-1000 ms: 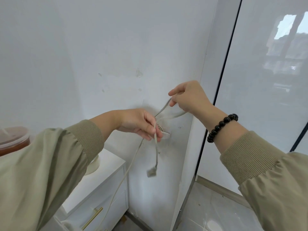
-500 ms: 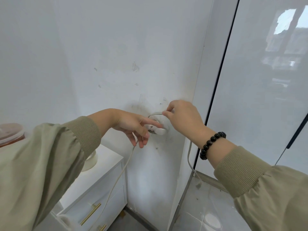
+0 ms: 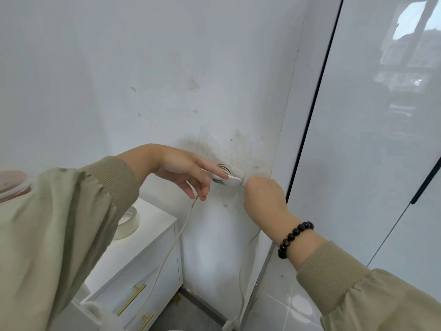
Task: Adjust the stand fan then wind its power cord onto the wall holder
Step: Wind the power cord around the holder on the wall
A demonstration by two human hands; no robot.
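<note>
A small round white wall holder (image 3: 228,176) is fixed to the white wall, with a few turns of the thin white power cord (image 3: 167,256) wound around it. My left hand (image 3: 188,174) reaches in from the left, its index finger laid along the holder's front disc and the other fingers spread. My right hand (image 3: 263,197) is closed on the cord just right of and below the holder. One strand drops down the wall from my left hand, and a loop hangs under my right hand toward the floor. The stand fan is out of view.
A white cabinet (image 3: 148,256) with brass handles stands at lower left, a roll of tape (image 3: 127,223) on its top. A lidded jar (image 3: 13,185) shows at the left edge. Glossy white doors (image 3: 372,139) fill the right, and grey floor tiles (image 3: 284,311) lie below.
My right hand has swung from above the holder down to its lower right, carrying the cord around it. My left hand's index finger moved onto the holder's disc. The dangling plug end is gone from sight.
</note>
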